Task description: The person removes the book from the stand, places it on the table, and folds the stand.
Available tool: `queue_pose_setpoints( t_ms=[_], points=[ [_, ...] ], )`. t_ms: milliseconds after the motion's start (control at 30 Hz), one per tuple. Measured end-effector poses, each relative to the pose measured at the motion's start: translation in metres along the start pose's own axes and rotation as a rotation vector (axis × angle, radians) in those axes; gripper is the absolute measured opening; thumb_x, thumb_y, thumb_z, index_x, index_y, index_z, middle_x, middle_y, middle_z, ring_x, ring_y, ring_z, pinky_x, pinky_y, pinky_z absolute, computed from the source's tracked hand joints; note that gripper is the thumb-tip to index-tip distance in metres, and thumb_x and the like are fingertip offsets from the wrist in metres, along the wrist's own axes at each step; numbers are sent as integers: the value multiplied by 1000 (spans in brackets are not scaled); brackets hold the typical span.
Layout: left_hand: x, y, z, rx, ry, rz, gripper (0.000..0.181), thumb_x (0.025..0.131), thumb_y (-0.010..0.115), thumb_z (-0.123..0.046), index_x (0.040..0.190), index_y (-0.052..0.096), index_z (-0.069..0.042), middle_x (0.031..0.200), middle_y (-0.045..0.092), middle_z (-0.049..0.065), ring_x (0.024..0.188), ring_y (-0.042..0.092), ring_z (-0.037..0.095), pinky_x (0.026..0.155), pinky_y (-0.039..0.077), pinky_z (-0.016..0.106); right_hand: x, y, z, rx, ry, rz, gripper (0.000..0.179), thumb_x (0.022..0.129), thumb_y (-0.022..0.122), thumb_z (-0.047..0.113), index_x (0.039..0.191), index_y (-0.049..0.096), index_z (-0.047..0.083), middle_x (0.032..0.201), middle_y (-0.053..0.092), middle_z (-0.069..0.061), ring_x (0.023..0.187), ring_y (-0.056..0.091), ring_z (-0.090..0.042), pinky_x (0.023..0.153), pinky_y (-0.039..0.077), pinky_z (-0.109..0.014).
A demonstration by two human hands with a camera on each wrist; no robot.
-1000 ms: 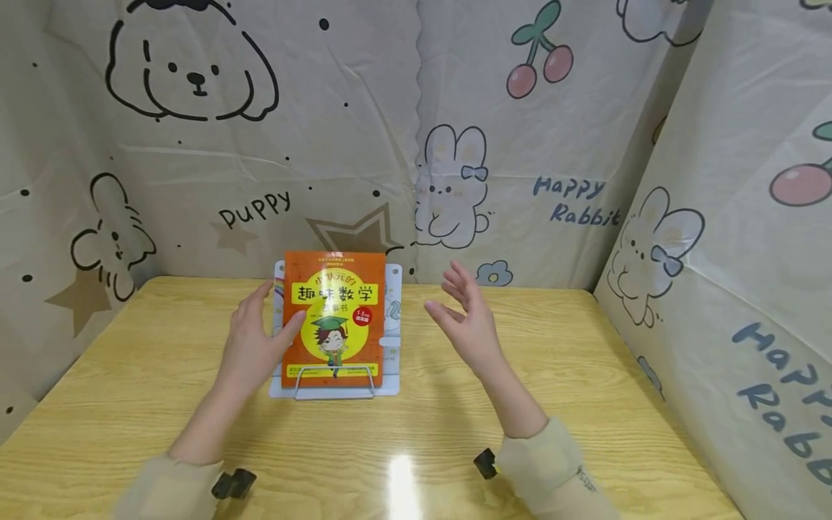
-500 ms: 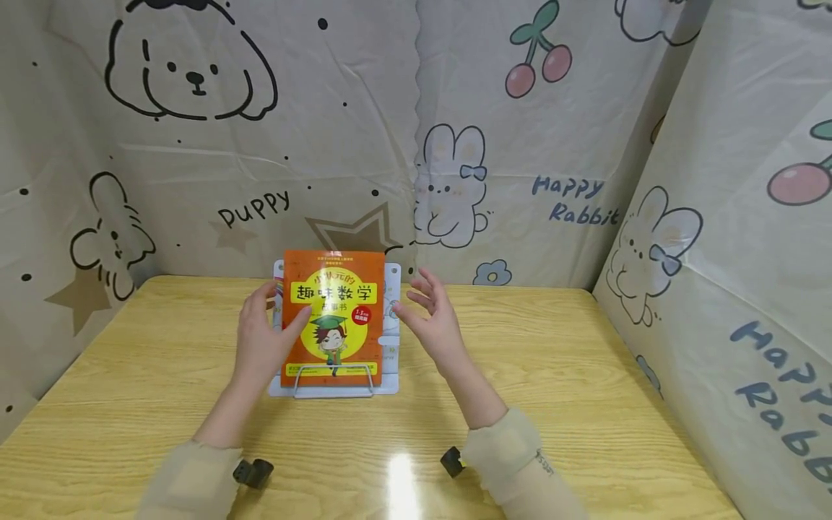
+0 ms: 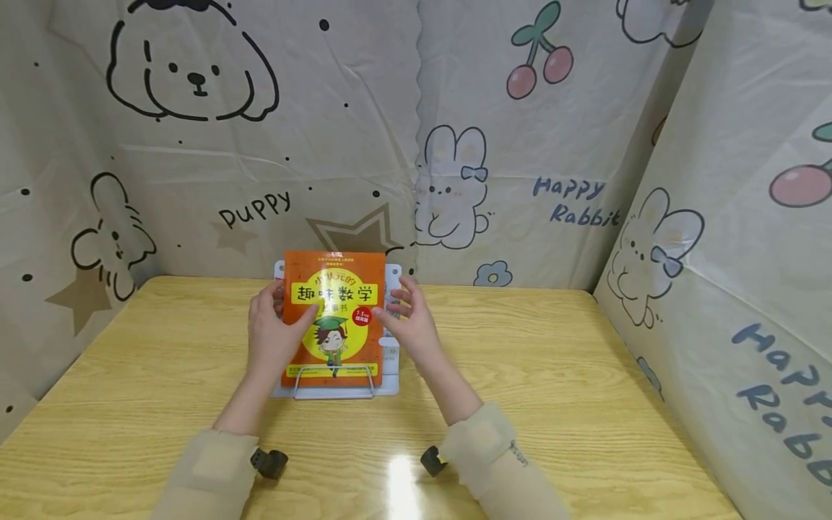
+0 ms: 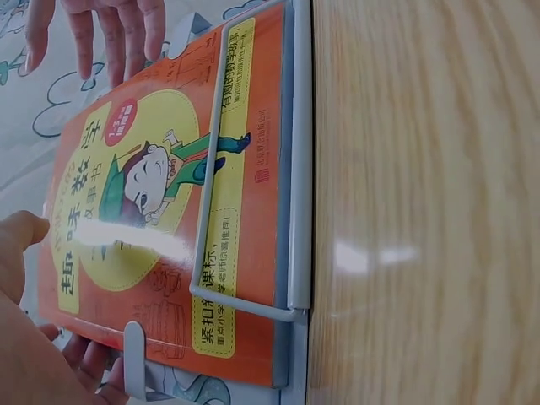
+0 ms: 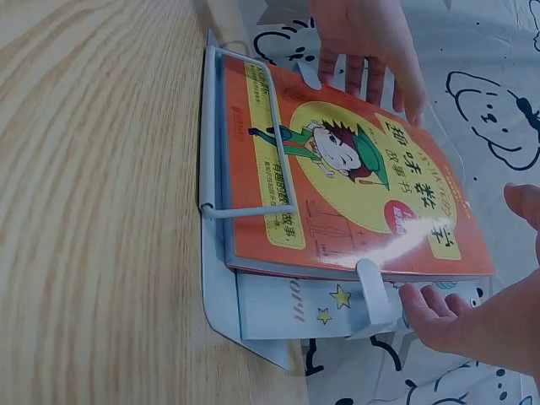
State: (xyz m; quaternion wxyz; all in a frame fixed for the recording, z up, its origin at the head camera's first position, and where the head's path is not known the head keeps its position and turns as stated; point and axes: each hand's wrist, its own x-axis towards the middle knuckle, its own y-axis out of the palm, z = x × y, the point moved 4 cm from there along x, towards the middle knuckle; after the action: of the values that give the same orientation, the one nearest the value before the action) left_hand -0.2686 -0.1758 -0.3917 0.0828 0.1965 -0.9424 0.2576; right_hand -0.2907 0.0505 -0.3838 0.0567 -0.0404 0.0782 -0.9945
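An orange and yellow children's book (image 3: 333, 278) leans upright on a whitish book stand (image 3: 390, 383), behind a wire page holder (image 3: 334, 396). My left hand (image 3: 273, 328) is at the book's left side, its thumb over the cover and its fingers by the left edge. On the opposite side is my right hand (image 3: 411, 325), thumb near the right edge and fingers beside the stand's back plate. In the right wrist view, a gap shows between the right thumb (image 5: 519, 202) and the cover. Small side clips (image 5: 371, 295) stand at the book's edges.
The stand is on a light wood table (image 3: 520, 375), near its back edge. Behind and at the sides hangs a pale cloth (image 3: 364, 87) printed with a puppy, rabbits and cherries. Black wrist cameras (image 3: 269, 464) sit on both sleeves.
Both hands have moved inward toward the book, the right one leftward by more, the left one slightly rightward. The book and stand have stayed in place.
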Motion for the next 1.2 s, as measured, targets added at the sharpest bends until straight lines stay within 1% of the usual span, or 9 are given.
queue_pose_setpoints(
  t_ms=[300, 433, 633, 733, 800, 900, 967, 1100, 1200],
  points=[
    [4, 5, 4, 6, -43, -20, 78, 84, 70, -37, 145, 28, -9, 134, 35, 15, 120, 39, 28, 103, 43, 44, -1, 8, -1, -2, 22, -6, 75, 83, 73, 30, 145, 32, 18, 135, 47, -5, 119, 49, -23, 94, 51, -38],
    [7, 8, 4, 9, -39, -24, 78, 84, 71, -34, 144, 29, -7, 132, 35, 15, 119, 38, 28, 104, 42, 43, 1, 10, -1, -9, 25, -27, 71, 84, 71, 29, 144, 36, 14, 134, 48, -4, 116, 49, -23, 94, 50, -35],
    [8, 7, 4, 44, -39, -29, 78, 83, 72, -31, 144, 29, -5, 131, 35, 17, 118, 38, 30, 103, 43, 45, 4, 14, -1, 12, 64, -34, 68, 85, 71, 28, 143, 38, 14, 131, 49, -1, 111, 49, -21, 92, 50, -32],
    [9, 5, 4, 58, -42, -32, 79, 83, 72, -31, 143, 30, -5, 131, 36, 18, 117, 38, 31, 102, 43, 46, 6, 15, -1, 12, 74, -30, 67, 85, 70, 28, 143, 39, 13, 129, 49, -2, 107, 50, -20, 86, 52, -29],
    [9, 5, 3, 63, -39, -34, 79, 82, 73, -31, 143, 30, -4, 130, 36, 18, 116, 38, 31, 100, 44, 46, 7, 17, 1, 11, 60, -19, 65, 87, 68, 27, 142, 40, 11, 126, 50, -4, 101, 50, -19, 81, 52, -27],
    [11, 4, 2, 71, -38, -35, 78, 81, 74, -31, 141, 32, -4, 127, 37, 18, 113, 39, 31, 98, 44, 46, 10, 19, 4, 11, 32, 4, 56, 88, 66, 23, 138, 46, 9, 118, 53, -6, 93, 51, -17, 75, 51, -24],
    [12, 4, 2, 80, -37, -34, 77, 81, 74, -32, 139, 33, -3, 126, 38, 18, 112, 39, 31, 97, 44, 46, 11, 20, 6, 7, 14, 18, 50, 89, 64, 20, 135, 49, 9, 113, 54, -8, 90, 51, -17, 74, 50, -24],
    [14, 4, 2, 93, -26, -23, 76, 80, 75, -31, 137, 34, -3, 124, 39, 18, 111, 40, 31, 96, 44, 46, 11, 20, 7, -48, 11, -1, 49, 88, 65, 16, 133, 49, 8, 114, 51, -8, 93, 49, -17, 77, 48, -24],
    [15, 3, 3, 101, -4, -12, 75, 80, 76, -30, 136, 35, -1, 122, 40, 19, 109, 40, 31, 93, 44, 45, 10, 18, 5, -126, 0, -16, 50, 87, 66, 13, 133, 46, 11, 117, 49, -8, 96, 48, -19, 82, 49, -28]
  ],
)
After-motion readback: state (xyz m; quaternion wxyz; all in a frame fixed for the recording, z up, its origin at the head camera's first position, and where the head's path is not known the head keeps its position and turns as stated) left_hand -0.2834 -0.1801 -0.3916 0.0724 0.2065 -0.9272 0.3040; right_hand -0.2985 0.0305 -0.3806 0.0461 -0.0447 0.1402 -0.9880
